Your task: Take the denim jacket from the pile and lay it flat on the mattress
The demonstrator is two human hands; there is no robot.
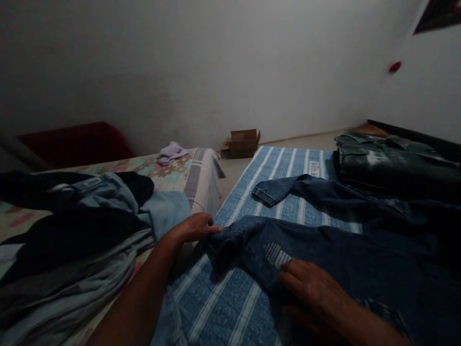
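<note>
Dark blue denim jeans (pixel 324 245) lie spread on a blue-and-white striped cover, their two legs reaching left. The far leg ends in a ribbed-looking cuff (pixel 264 196). At the bunched end of the near leg is my left hand (pixel 196 227), fingers closed at the cloth's edge, with the index finger stretched along it. My right hand (pixel 309 288) rests lower on the same leg, its fingers curled into the denim beside a pale printed patch (pixel 277 255). The fingertips of the right hand are partly hidden and slightly blurred.
A heap of mixed clothes (pixel 82 230) lies on the flowered bed cover (pixel 162 179) at left, with a lilac cloth (pixel 172 153) behind. Folded dark jeans (pixel 392 161) are stacked at the right. A cardboard box (pixel 244 144) stands on the floor beyond the gap between the beds.
</note>
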